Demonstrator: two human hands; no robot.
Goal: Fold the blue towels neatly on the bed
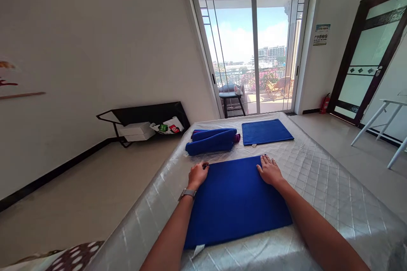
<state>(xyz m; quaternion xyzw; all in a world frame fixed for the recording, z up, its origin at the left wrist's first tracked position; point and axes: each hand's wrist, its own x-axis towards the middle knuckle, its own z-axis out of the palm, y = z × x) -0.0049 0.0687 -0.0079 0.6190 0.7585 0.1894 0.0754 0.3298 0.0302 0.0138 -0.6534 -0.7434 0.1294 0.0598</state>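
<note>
Touching the blue mat [238,199] at the mattress's [321,169] six o'clock, with open right hand [271,171] at one and curled left hand [197,175], hold unclear, at eleven, could have creased it by pulling unevenly.

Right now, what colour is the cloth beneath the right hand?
The cloth is blue, clearest in head view.

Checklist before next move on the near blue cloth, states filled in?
1. Left hand at near cloth's far left corner: ok
2. Left hand's grip on that corner: cannot tell
3. Right hand flat by far right corner: ok
4. Near cloth spread flat on mattress: ok
5. White label tucked under: not ok, sticks out at near edge
6. Folded pile off near cloth: ok
</note>
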